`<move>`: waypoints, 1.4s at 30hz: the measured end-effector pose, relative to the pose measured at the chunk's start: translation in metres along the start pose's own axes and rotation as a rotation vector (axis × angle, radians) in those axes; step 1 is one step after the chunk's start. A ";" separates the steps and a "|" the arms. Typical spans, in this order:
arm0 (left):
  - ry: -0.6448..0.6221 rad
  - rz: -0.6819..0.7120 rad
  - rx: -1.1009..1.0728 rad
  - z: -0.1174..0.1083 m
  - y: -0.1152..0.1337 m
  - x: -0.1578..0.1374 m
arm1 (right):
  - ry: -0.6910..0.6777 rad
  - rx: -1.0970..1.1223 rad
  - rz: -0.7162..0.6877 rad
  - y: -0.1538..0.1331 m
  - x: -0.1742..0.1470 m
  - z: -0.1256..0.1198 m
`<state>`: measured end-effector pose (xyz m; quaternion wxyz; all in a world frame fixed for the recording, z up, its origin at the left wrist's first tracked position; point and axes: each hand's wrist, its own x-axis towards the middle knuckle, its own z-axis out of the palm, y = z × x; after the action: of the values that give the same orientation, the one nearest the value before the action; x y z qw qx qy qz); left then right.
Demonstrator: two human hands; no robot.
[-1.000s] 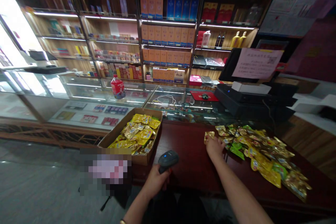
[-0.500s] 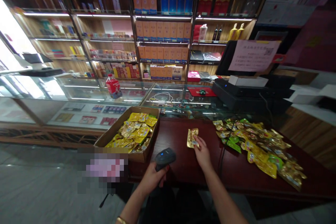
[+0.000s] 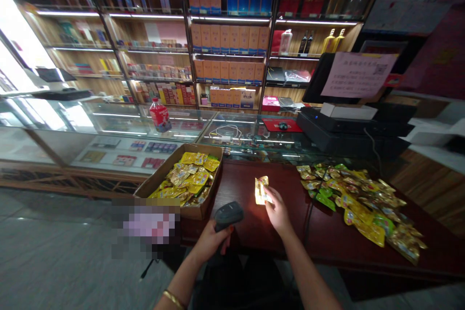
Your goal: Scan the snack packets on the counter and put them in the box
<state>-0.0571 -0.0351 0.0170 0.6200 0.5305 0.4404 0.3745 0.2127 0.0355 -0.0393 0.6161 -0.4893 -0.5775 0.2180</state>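
The right hand point(image 3: 279, 210) has carried a small, square, shiny gold foil packet point(image 3: 261, 191) away from the heap of yellow, gold and green packets point(image 3: 359, 203), over near the dark grey plastic scanner point(image 3: 228, 215). Bright light now shines on it, and the scanner's little blue light has gone dark.

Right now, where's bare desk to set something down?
Bare desk: between cardboard box and held packet; also between right hand and packet heap (a thin dark line crosses it). Crowded: box, heap, and where the left hand holds the scanner.
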 end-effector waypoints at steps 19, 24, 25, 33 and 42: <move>0.018 -0.022 0.003 0.004 0.004 -0.001 | -0.129 -0.127 -0.099 0.011 -0.004 -0.001; 0.015 -0.018 0.021 0.003 0.004 0.001 | -0.153 -0.124 -0.104 0.006 -0.005 -0.001; 0.020 -0.019 0.034 0.003 0.004 0.001 | -0.161 -0.120 -0.110 0.005 -0.005 0.000; 0.022 -0.024 0.093 0.006 0.008 0.001 | -0.290 -0.113 -0.129 -0.011 -0.009 0.002; 0.023 -0.041 0.120 0.011 0.013 0.001 | -0.312 -0.126 -0.118 -0.015 -0.007 0.003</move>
<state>-0.0459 -0.0354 0.0305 0.5896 0.5532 0.4797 0.3409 0.2036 0.0244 -0.0305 0.4988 -0.4525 -0.7064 0.2179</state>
